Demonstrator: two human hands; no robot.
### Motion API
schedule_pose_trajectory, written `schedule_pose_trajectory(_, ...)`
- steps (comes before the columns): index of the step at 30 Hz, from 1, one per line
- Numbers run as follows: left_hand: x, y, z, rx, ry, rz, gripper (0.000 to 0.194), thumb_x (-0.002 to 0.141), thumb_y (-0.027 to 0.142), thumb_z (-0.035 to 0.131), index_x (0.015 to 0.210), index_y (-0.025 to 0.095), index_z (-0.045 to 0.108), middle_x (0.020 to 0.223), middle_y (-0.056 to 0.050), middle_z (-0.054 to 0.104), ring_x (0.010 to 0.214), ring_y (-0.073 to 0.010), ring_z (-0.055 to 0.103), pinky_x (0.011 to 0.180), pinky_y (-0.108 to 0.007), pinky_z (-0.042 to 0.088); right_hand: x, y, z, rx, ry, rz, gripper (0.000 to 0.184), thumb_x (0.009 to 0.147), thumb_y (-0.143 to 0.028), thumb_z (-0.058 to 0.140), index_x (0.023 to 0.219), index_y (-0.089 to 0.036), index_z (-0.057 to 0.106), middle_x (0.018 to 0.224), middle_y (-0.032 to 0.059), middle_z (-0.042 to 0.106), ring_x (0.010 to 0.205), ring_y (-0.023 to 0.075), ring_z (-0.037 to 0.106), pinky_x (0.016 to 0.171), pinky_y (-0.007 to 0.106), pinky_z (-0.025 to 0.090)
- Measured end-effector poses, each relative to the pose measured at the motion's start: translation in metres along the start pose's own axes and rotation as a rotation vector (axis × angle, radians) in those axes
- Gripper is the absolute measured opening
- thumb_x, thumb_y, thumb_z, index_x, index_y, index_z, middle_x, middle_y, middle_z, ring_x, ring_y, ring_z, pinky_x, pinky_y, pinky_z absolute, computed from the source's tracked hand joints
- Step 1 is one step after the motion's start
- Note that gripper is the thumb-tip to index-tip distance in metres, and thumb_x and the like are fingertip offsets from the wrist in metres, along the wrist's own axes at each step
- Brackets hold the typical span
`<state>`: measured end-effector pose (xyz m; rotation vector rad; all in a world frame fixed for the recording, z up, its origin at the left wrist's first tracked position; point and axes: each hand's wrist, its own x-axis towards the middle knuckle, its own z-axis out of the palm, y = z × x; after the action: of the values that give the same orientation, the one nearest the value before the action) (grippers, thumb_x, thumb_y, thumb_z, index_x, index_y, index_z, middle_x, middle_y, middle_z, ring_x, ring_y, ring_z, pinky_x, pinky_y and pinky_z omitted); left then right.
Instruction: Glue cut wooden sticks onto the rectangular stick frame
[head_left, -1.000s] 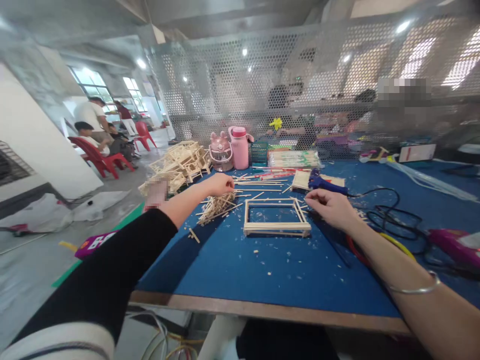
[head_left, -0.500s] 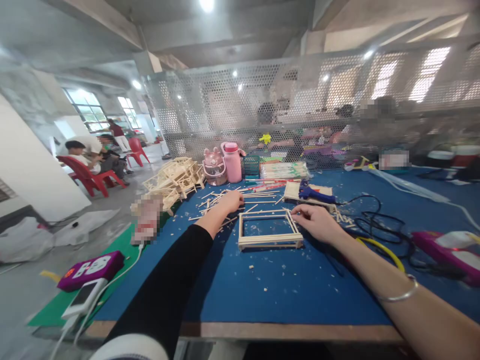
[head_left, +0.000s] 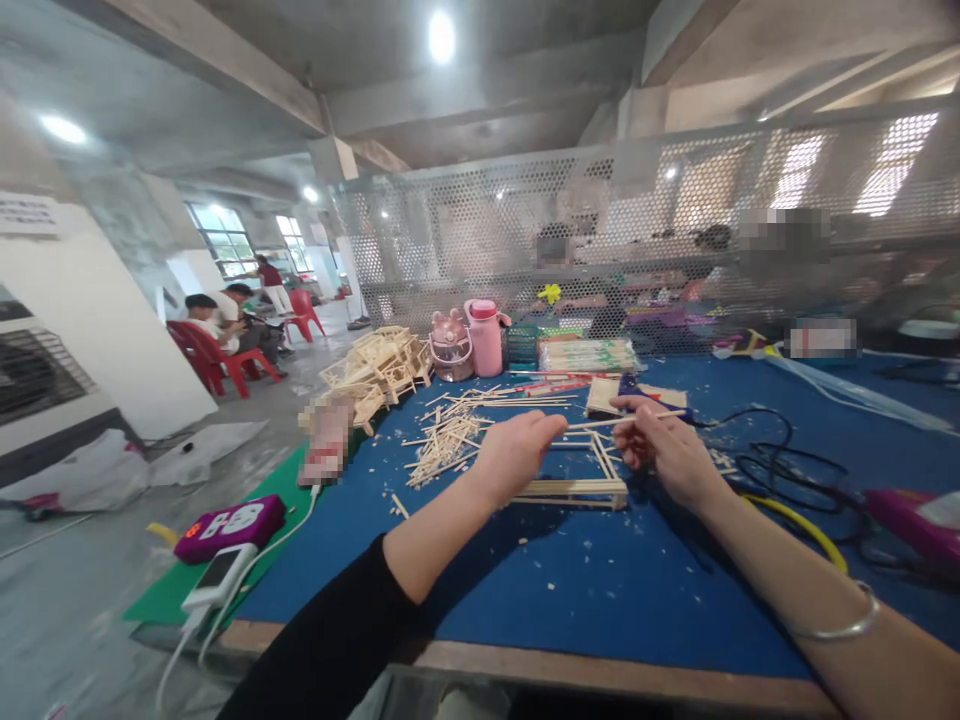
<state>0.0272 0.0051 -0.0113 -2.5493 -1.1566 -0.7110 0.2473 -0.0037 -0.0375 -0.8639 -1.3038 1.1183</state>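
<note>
One stick (head_left: 591, 425), two hands on it, just above the frame (head_left: 577, 488). Left hand (head_left: 521, 450) pinches the left end, though its own back hides most of the grip. Right hand (head_left: 664, 448) pinches further along, tip poking out past the fingers. Frame sits mid-table (head_left: 495, 590), between front and back edges; left hand blocks its left part. Loose sticks (head_left: 448, 445) lie toward the left edge. Glue gun (head_left: 679, 402) rests behind the right hand, toward the back edge.

To do it well, probably: grip light, since thin sticks likely snap; keep it level and parallel to the frame's long bars; judge length against them before touching down; keep wrists off the frame so it doesn't skid; mind the gun's nozzle, position unclear, maybe hot.
</note>
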Motion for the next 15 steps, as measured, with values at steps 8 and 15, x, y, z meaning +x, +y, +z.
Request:
schedule_pose_trajectory(8, -0.015, -0.019, -0.007, -0.328, 0.136, -0.129, 0.021, 0.088, 0.032, 0.050, 0.088, 0.021, 0.068, 0.084, -0.003, 0.069, 0.078, -0.0153, 0.062, 0.072, -0.026, 0.046, 0.006, -0.004, -0.006, 0.292, 0.047, 0.131, 0.027, 0.066, -0.040, 0.073, 0.076, -0.018, 0.061, 0.061, -0.0009, 0.064, 0.050, 0.0084, 0.057, 0.044, 0.016, 0.045)
schedule_pose_trajectory(15, -0.027, -0.037, -0.012, -0.381, 0.143, -0.213, 0.022, 0.085, 0.035, 0.053, 0.084, 0.020, 0.069, 0.081, -0.002, 0.070, 0.075, -0.0149, 0.062, 0.072, -0.026, 0.046, 0.013, 0.000, -0.019, 0.310, 0.070, 0.198, 0.021, 0.063, -0.025, 0.076, 0.075, -0.019, 0.060, 0.062, -0.0015, 0.066, 0.049, 0.0075, 0.058, 0.043, 0.014, 0.046)
